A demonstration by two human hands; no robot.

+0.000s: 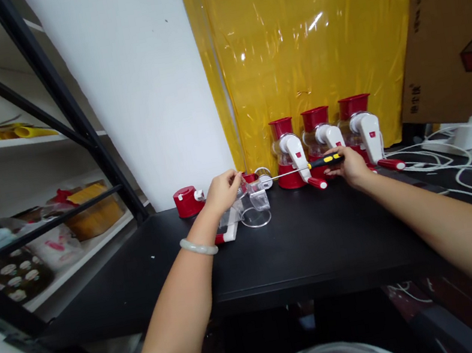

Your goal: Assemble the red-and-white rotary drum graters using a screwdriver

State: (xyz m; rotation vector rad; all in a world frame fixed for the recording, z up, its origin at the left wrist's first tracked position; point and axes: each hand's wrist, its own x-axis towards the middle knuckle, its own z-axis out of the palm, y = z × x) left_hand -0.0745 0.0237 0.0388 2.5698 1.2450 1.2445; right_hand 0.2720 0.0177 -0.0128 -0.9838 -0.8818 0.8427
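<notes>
My left hand (pixel 223 192) is closed on the top of a clear plastic housing (pixel 254 208) that lies on the black table (pixel 304 250), a white and red piece under it. My right hand (pixel 348 167) grips the yellow and black handle of a screwdriver (pixel 303 169). Its long shaft runs left toward the housing, and the tip ends near a small white and red part beside my left fingers. A pale bangle (pixel 198 247) sits on my left wrist.
Three assembled red and white crank devices (pixel 323 140) stand in a row at the table's back, before a yellow plastic sheet. A red cap part (pixel 188 202) lies at the left. White cables and a power strip (pixel 469 150) lie at the right. Metal shelving (pixel 45 234) stands at the left.
</notes>
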